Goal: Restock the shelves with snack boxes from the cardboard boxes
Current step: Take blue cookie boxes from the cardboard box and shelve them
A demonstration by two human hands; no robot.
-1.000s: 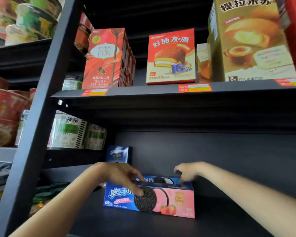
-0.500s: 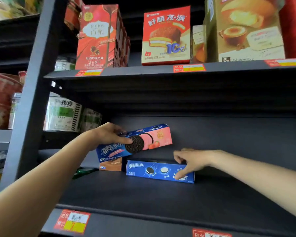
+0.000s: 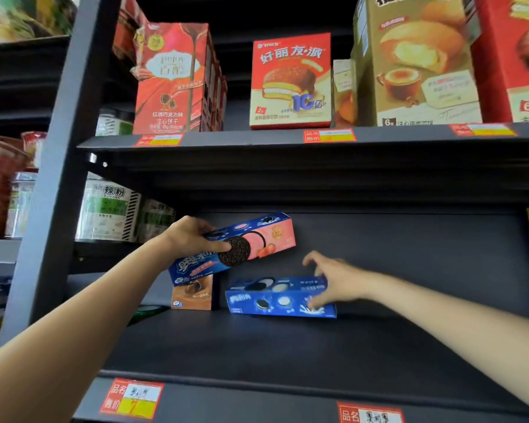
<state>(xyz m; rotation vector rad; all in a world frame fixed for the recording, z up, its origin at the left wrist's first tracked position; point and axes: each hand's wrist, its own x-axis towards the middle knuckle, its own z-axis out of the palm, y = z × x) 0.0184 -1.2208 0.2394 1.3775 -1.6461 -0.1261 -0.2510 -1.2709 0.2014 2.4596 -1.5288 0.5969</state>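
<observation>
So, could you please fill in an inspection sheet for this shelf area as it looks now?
Surface: dark lower shelf, mostly bare, price tags on its front edge.
Job's things: pink-and-blue cookie box held tilted in the air; blue cookie box lying on the shelf; brown box standing behind.
Clutter: nothing seen.
Hands: left hand grips the pink-and-blue box; right hand rests on the blue box, fingers spread.
Cables: nothing seen.
Surroundings: snack boxes on the upper shelf; cup noodles on the left.
</observation>
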